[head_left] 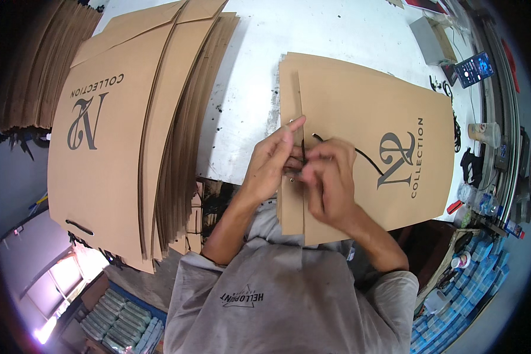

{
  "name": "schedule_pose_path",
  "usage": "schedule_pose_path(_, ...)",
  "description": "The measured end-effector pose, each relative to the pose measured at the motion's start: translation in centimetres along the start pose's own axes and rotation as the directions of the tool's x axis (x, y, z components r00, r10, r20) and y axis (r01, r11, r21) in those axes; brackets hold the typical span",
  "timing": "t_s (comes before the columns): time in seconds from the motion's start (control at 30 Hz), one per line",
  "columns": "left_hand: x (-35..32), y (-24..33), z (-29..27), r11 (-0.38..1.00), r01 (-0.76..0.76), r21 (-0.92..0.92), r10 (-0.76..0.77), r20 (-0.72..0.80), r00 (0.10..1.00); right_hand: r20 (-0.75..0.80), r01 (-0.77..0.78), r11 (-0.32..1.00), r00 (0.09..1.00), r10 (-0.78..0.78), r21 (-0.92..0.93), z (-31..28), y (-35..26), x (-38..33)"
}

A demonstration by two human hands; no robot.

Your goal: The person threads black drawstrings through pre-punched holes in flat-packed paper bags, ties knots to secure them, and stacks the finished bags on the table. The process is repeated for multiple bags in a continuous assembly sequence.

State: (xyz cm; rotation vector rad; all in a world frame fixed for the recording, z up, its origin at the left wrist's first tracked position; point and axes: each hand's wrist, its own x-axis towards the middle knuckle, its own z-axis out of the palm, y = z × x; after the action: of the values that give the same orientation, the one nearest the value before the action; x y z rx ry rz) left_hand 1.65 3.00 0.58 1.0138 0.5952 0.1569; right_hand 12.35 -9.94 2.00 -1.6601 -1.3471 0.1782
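In front of me lies a small pile of flat brown paper bags (360, 88) with dark print, their folded top edge toward the left. Along that edge are metal eyelets, and a black cord (369, 158) runs over the top bag. My left hand (270, 164) is at the eyelet edge, forefinger stretched out and the other fingers closed on the cord. Close against it, my right hand (331, 177) pinches the cord with bent fingers. Blur and overlapping fingers hide just how the cord passes between the hands. One cord end sticks up beyond the right knuckles.
At the left stands a tall stack of brown paper bags (118, 130), with more bags (47, 65) behind it. A grey box (432, 40), a lit phone (474, 69) and a plastic cup (484, 134) line the right side. Blue-white packs (466, 307) lie below right.
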Motion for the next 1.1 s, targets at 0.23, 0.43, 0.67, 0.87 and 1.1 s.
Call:
schedule_pose_path(0.23, -0.5, -1.9, 0.6, 0.974, -0.138, 0.18, 0.179, -0.238, 0.955, -0.012, -0.297, 0.954, 0.955, 0.297, 0.03, 0.8, 1.5, 1.7)
schedule_pose_path(0.43, 0.2, -1.7, -1.0, 0.425, -0.46, 0.779, 0.721, 0.016, 0.692, 0.178, -0.319, 0.947, 0.931, 0.318, -0.027, 0.4, 1.1, 2.0)
schedule_pose_path(0.67, 0.9, -3.0, -2.0, 0.666, -0.561, 0.491, 0.67, -0.063, 0.74, 0.234, -0.448, 0.882, 0.882, 0.41, 0.146, -0.5, 1.7, 2.2)
schedule_pose_path(0.87, 1.5, -2.7, -0.7, 0.705, -0.583, 0.404, 0.639, -0.004, 0.769, 0.247, -0.55, 0.711, 0.834, 0.494, 0.438, -0.6, 3.5, 1.1)
schedule_pose_path(1.1, 0.3, -2.8, -0.3, 0.902, -0.425, 0.069, 0.43, -0.188, 0.883, 0.225, -0.577, 0.651, 0.808, 0.545, 0.494, -0.5, 3.5, 1.1)
